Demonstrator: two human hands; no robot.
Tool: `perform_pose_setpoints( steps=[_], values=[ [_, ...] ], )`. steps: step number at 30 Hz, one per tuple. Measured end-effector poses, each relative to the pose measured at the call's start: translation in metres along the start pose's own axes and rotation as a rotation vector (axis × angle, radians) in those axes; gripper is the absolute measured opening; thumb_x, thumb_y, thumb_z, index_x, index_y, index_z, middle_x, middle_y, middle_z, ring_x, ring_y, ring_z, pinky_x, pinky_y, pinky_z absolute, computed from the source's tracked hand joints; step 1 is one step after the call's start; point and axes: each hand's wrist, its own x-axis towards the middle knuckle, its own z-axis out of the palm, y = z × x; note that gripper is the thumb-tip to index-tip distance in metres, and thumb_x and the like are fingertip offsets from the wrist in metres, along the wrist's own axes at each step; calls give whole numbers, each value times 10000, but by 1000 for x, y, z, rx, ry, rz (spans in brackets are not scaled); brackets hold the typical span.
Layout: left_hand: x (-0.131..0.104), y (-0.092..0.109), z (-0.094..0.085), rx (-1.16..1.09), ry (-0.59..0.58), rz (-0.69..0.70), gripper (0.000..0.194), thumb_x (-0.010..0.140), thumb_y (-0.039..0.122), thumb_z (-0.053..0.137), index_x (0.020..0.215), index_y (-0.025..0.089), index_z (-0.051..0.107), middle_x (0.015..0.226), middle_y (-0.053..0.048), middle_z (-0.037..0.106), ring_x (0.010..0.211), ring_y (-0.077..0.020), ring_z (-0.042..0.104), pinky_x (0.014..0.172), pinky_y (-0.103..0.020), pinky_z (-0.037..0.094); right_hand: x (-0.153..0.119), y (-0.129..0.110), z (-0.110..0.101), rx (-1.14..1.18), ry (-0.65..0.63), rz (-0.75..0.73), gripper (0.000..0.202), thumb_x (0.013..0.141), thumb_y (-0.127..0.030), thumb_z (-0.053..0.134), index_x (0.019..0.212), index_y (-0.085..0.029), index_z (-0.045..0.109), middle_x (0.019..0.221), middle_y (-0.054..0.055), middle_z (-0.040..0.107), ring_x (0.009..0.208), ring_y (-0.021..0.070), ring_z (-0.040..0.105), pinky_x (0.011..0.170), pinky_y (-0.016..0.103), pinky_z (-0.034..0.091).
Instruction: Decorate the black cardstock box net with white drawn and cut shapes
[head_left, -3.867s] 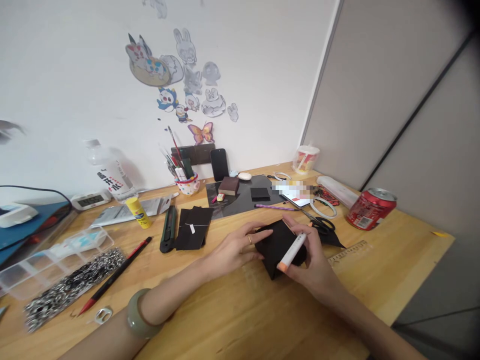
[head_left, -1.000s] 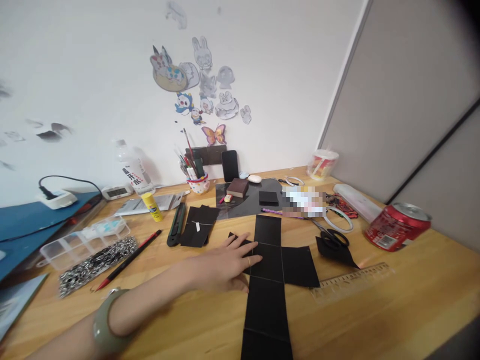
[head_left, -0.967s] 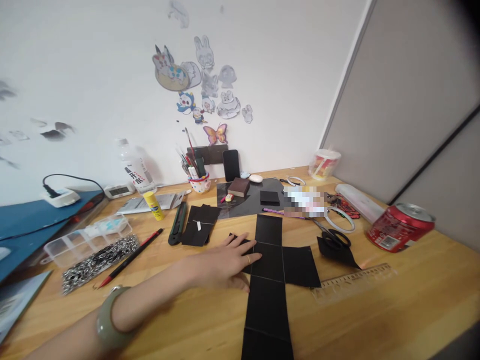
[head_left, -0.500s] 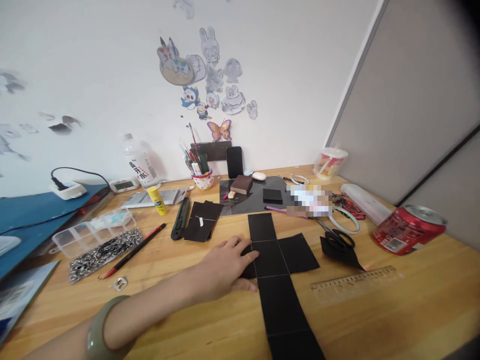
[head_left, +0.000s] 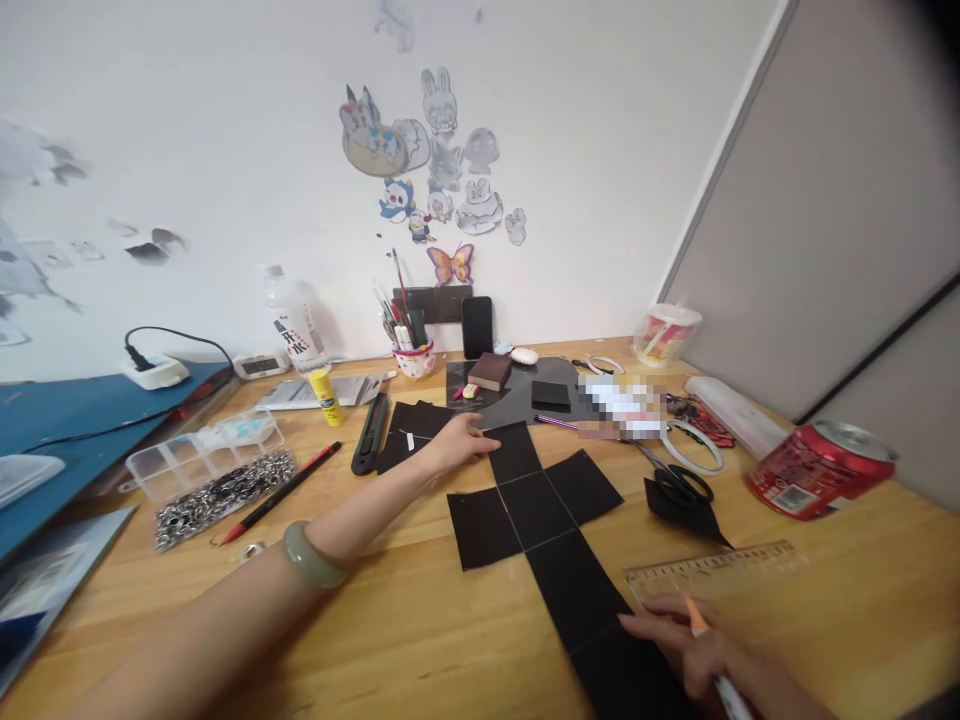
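A black paper cross with pale crease lines lies flat on the wooden table. At its far end, my left hand rests with fingers apart, the fingertips by the paper's upper left corner. Low on the right, my right hand holds a white pen with an orange end; its index finger reaches the right edge of the long strip. Just beyond that hand is a clear ruler. Black scissors lie on a black scrap to the right.
A red can stands at the right. Leftward are a green cutter, a yellow glue stick, a black and red pencil and a clear box of metal rings. A pen cup and a phone stand behind.
My left hand has moved from the cross's left arm to its far end, uncovering that arm. The paper has turned counterclockwise. My right hand has come into view with the pen.
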Motion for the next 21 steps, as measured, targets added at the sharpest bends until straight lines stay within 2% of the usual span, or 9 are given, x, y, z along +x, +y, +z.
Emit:
perform_pose_setpoints(
  steps=[4, 7, 9, 11, 12, 13, 16, 18, 21],
  values=[
    [-2, 6, 6, -33, -42, 34, 292, 857, 319, 526, 1090, 143, 524, 1058, -72, 562, 894, -184, 573, 763, -382, 495, 3, 21, 8, 154, -63, 147, 242, 634, -159, 558, 756, -306, 706, 966, -4, 717, 932, 291, 646, 789, 390, 516],
    [-12, 4, 2, -24, -41, 77, 327, 860, 375, 497, 1085, 141, 537, 1032, -68, 584, 889, -181, 572, 775, -357, 476, 16, 28, 3, 232, -123, 207, 160, 570, -185, 616, 692, -267, 677, 897, 48, 730, 902, 337, 651, 772, 446, 509],
    [-21, -3, -7, 12, 7, 70, 384, 873, 402, 423, 1132, 133, 513, 991, -72, 599, 830, -170, 571, 733, -314, 462, 24, 26, -7, 252, -72, 194, 115, 573, -238, 652, 684, -251, 624, 989, 76, 709, 986, 345, 615, 822, 447, 482],
    [-32, -12, -18, 65, 41, 53, 403, 871, 352, 370, 1190, 122, 460, 932, -73, 602, 719, -152, 555, 642, -288, 448, 31, 18, -18, 266, 164, 102, 196, 641, -331, 654, 784, -255, 544, 1200, 98, 606, 1117, 314, 536, 878, 440, 448],
    [-38, -16, -23, 90, 30, 55, 397, 852, 303, 378, 1202, 128, 447, 902, -65, 603, 663, -141, 541, 601, -276, 438, 36, 14, -23, 242, 237, 103, 235, 698, -355, 627, 879, -263, 508, 1241, 106, 570, 1125, 288, 531, 878, 433, 449],
    [-45, -18, -27, 114, 8, 71, 388, 812, 250, 421, 1178, 134, 471, 891, -58, 600, 649, -132, 530, 589, -264, 430, 42, 9, -27, 187, 246, 117, 268, 732, -372, 607, 938, -261, 475, 1251, 116, 554, 1127, 269, 528, 888, 424, 442],
    [-64, -19, -29, 164, -75, 162, 443, 700, 162, 537, 1143, 171, 524, 946, -50, 585, 724, -129, 517, 652, -255, 432, 65, -4, -31, -10, 273, 195, 277, 765, -432, 556, 948, -243, 471, 1064, 104, 634, 960, 253, 616, 812, 401, 472],
    [-73, -16, -24, 170, -112, 220, 470, 696, 174, 570, 1162, 196, 520, 1044, -64, 562, 810, -142, 518, 716, -270, 442, 82, -11, -30, -53, 276, 201, 269, 744, -425, 577, 921, -242, 491, 975, 75, 653, 867, 249, 638, 769, 392, 471],
    [-74, -10, -16, 153, -146, 270, 331, 714, 202, 584, 1045, 195, 594, 1041, -65, 562, 853, -156, 531, 737, -274, 449, 98, -23, -25, -66, 275, 164, 214, 722, -380, 600, 857, -246, 501, 896, 33, 653, 752, 226, 642, 694, 355, 465]
  ],
)
